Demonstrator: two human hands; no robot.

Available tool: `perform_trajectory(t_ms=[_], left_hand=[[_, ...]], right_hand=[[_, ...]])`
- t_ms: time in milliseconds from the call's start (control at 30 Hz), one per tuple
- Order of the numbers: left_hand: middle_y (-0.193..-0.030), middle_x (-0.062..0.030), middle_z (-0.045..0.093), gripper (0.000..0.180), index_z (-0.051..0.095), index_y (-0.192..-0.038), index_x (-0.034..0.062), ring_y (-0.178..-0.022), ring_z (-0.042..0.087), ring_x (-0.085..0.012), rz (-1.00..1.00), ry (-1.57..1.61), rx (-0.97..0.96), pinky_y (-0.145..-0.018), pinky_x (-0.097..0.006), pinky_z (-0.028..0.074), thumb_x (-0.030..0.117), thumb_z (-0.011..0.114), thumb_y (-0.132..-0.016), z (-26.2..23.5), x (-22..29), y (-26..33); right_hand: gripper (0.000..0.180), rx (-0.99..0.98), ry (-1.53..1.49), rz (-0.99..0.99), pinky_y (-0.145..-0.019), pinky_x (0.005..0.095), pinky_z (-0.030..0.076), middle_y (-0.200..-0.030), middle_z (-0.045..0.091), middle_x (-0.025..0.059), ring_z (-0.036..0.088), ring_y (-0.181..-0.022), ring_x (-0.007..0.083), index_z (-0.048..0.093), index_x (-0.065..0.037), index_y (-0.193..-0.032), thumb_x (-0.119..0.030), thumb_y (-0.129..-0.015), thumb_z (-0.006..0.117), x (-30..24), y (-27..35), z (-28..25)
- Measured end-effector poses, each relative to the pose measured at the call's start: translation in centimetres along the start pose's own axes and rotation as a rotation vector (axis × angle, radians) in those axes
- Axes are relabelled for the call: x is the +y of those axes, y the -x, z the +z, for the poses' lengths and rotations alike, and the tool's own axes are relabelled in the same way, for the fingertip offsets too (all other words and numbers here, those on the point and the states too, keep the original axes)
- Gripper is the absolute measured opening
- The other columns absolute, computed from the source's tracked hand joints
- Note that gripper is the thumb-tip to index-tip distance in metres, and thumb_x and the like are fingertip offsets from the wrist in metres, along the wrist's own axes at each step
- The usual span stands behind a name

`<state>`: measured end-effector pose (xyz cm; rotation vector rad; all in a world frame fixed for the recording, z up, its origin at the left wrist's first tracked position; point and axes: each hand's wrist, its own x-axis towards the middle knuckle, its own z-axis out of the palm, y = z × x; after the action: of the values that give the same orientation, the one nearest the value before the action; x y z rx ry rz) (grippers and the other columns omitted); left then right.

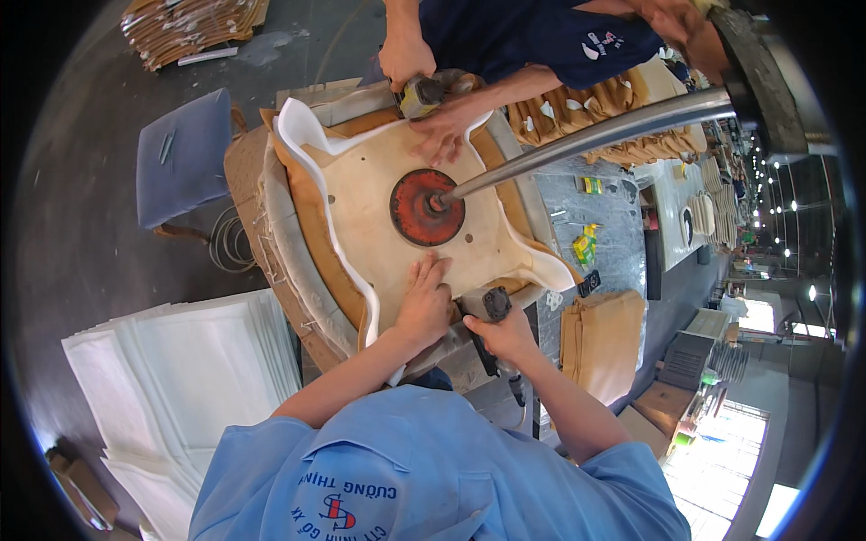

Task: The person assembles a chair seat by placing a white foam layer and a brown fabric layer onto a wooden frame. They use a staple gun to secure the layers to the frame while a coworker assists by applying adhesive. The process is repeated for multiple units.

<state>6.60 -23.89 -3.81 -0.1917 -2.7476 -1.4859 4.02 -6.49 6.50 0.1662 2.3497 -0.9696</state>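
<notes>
A pale plywood seat board (361,203) lies in front of me over white foam padding (332,216) and tan cover material (307,212). A round red press disc (406,212) on a metal rod bears down on the board's middle. My left hand (427,302) rests on the near part of the board, its fingers stretched toward the disc. In my right hand (507,338) is a dark air staple gun (487,305), its head at the board's near right edge. Across from me a co-worker's hand (406,59) grips a yellow-and-black staple gun (419,95); their other hand (442,131) presses the board.
The metal rod (586,140) slants in from the upper right. At left are a blue padded seat (185,158) and a stack of white sheets (180,361). Folded tan pieces (600,347) and a yellow packet (585,243) lie on the right table. An air hose (519,392) hangs below my staple gun.
</notes>
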Motion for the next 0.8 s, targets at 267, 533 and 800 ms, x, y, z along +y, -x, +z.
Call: perform_trajectory(t_ms=[267,533,800], left_hand=[[-0.158,-0.0175,0.046,0.01,0.075,-0.087,-0.0017,-0.16,0.028,-0.0408,-0.023,-0.042,0.054,-0.131,-0.057,0.023,0.006,0.071,-0.083,-0.1,-0.4,-0.2],[-0.159,-0.0186,0.045,0.038,0.065,-0.121,0.0015,-0.159,0.029,-0.043,-0.029,-0.105,-0.016,-0.129,-0.061,0.021,0.004,0.07,-0.083,-2.3,-0.9,1.8],[-0.158,-0.0211,0.045,0.053,0.059,-0.137,0.0005,-0.157,0.032,-0.0431,-0.145,-0.065,-0.118,-0.129,-0.06,0.023,0.006,0.07,-0.086,-6.2,0.6,3.6]], right_hand=[[0.028,-0.074,-0.115,0.134,-0.048,0.0324,0.047,-0.064,0.065,0.0017,0.06,-0.051,0.0115,0.073,-0.001,-0.091,-0.025,-0.087,0.087,-2.1,0.9,0.3],[0.029,-0.062,-0.068,0.17,-0.048,0.0316,0.048,-0.066,0.065,0.0029,0.06,-0.05,0.012,0.072,0.0,-0.093,-0.025,-0.087,0.087,-1.7,0.3,0.2],[0.032,-0.053,0.048,0.08,-0.052,0.0337,0.051,-0.066,0.067,0.0054,0.065,-0.054,0.0149,0.072,0.001,-0.095,-0.025,-0.086,0.087,-2.8,1.6,1.5]])
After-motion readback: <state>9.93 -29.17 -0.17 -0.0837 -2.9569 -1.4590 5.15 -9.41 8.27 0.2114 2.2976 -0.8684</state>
